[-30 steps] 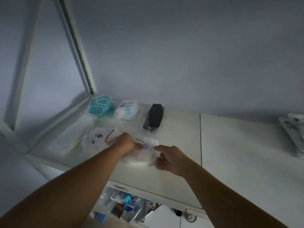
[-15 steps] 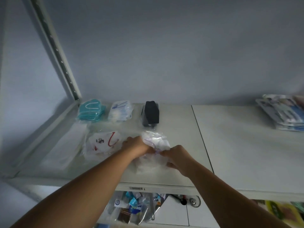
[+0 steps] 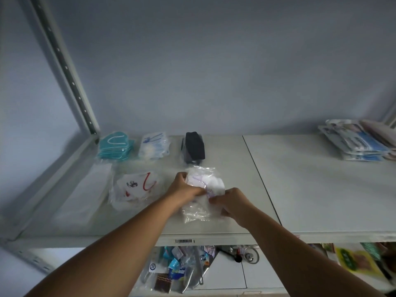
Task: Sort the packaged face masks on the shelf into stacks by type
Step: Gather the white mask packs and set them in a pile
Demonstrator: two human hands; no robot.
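On the white shelf point(image 3: 310, 189), both hands hold a clear-wrapped white mask with purple loops point(image 3: 205, 183), which lies on a small pile of similar clear packs point(image 3: 197, 213). My left hand point(image 3: 184, 189) grips its left side; my right hand point(image 3: 231, 202) pinches its near right edge. Along the back stand a teal mask stack point(image 3: 115, 145), a white-and-blue mask stack point(image 3: 154, 144) and a black mask pack point(image 3: 194, 147). A white pack with red loops point(image 3: 137, 187) lies left of my hands. A flat clear pack point(image 3: 85, 185) lies farther left.
A pile of blue-and-white packets point(image 3: 355, 140) sits at the shelf's back right. A perforated metal upright point(image 3: 70, 76) rises at the left. Below the shelf's front edge point(image 3: 184, 241) the lower level holds mixed small packaged goods point(image 3: 177, 269).
The view has swung right and down. My hands have closed together on the purple-looped white mask and shifted it slightly right over the clear pile.
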